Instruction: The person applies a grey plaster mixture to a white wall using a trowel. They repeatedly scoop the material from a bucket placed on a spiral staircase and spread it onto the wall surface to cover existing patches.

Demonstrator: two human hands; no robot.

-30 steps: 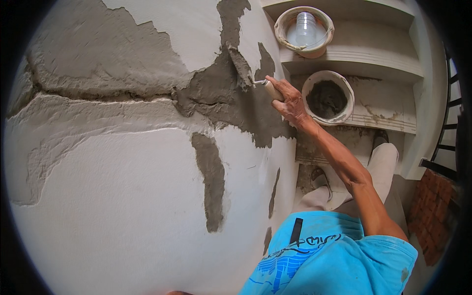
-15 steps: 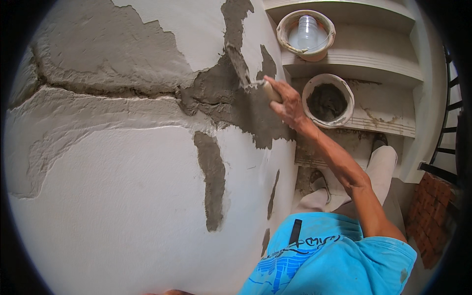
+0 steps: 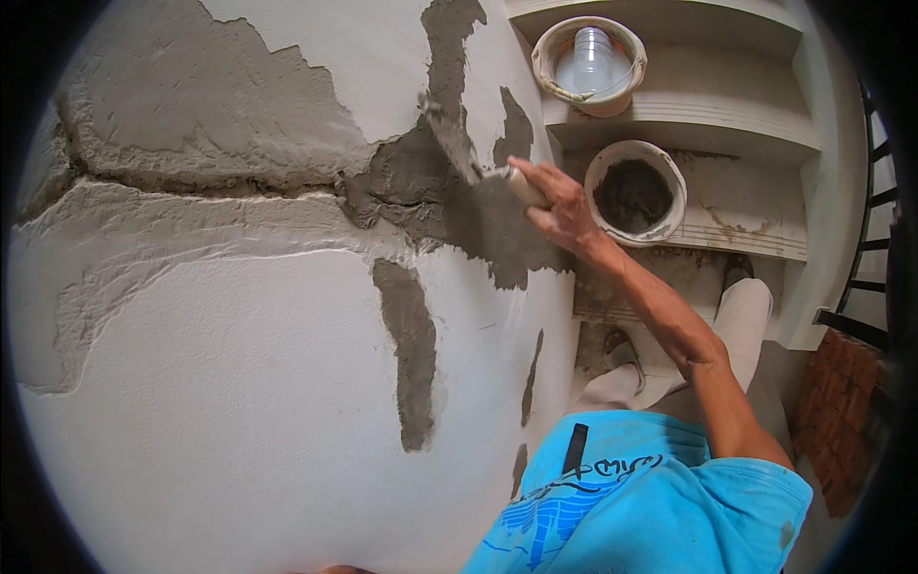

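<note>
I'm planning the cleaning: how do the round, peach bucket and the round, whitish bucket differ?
The peach bucket holds a clear, ribbed plastic container; the whitish bucket holds dark grey mortar. The peach bucket stands on the pale step farther from the person's feet, the whitish bucket on the nearer one. Both are round and open-topped, with smeared rims.

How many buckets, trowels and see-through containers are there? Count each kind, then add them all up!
Buckets: 2
Trowels: 1, held in the right hand
See-through containers: 1, inside one of the buckets
Total: 4
</note>
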